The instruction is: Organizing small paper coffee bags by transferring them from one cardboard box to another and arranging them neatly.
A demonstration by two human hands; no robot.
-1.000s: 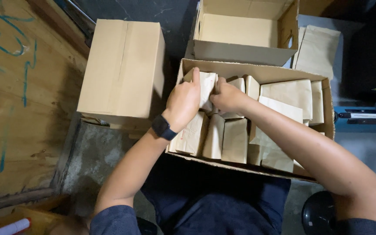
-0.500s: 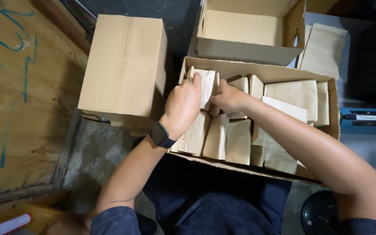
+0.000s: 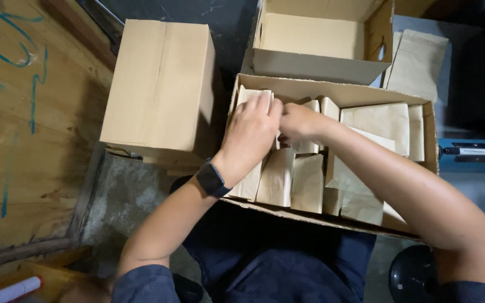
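Left hand (image 3: 249, 134) laid flat over the top of a tan paper pouch (image 3: 252, 96) at the far-left corner of the open carton (image 3: 332, 90); fingers extended and pressed against the pouch face, thumb side hidden, so cannot tell whether truly pinching or only pressing. Right hand (image 3: 297, 122) just beside it, fingers curled down among the pouch tops, apparently gripping an edge there, though the contact itself is hidden behind the knuckles. Compared with half a second ago and a second ago: both hands in nearly the same spot at the same corner, left hand shifted a little lower over the pouch, less of the pouch top showing above the fingers. Judged as a pouch being seated or squared into its row rather than lifted out. Pouch upright, touching the carton's left wall, directly under the left palm, at the far end of the left-hand row. More pouches (image 3: 293, 179) standing upright in rows nearer the body, some tilted; larger flat ones (image 3: 374, 120) lying toward the right side. Black wristwatch (image 3: 213, 179) on the left wrist. Carton resting across dark trousers (image 3: 276, 258). Beyond it, an empty open box (image 3: 315, 62); to the left, a closed box (image 3: 161, 84) on a concrete floor (image 3: 124, 196); wooden board with blue marks (image 3: 18, 112) at far left.
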